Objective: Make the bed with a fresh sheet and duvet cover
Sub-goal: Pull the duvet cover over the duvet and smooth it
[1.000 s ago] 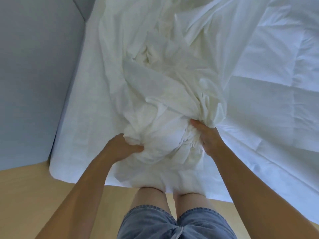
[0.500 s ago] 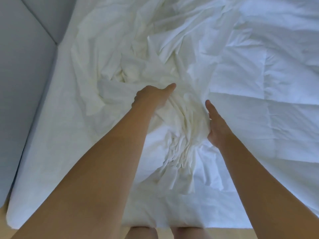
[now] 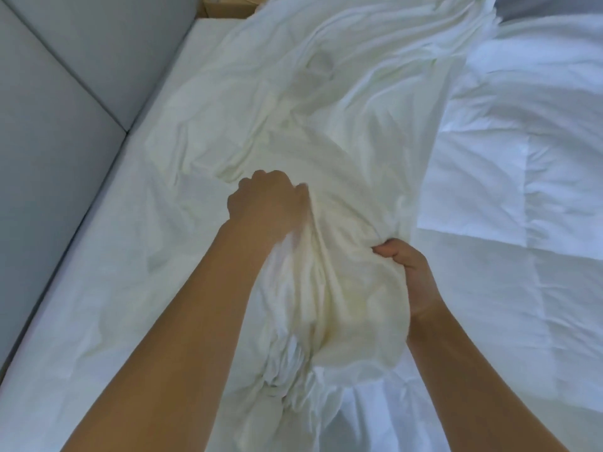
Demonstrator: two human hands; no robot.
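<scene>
Clearly soft, light cloth — the cover (image 3: pixel 326 132) bunches between the hands and spreads beyond them. The left hand (image 3: pixel 266 203) fists a fold, the right hand (image 3: pixel 409 272) clutches the gather; likely best held at a hem.

Left hand (image 3: pixel 264 203), right hand (image 3: pixel 409 272): both bare. Left forearm (image 3: pixel 195 321) and right forearm (image 3: pixel 473 370) uncovered over the whole visible length, to the frame edge; slender, smooth outline. Left hand blurred at the knuckles. Right-hand fingers (image 3: pixel 388 250): detail of nails too small to tell.
</scene>
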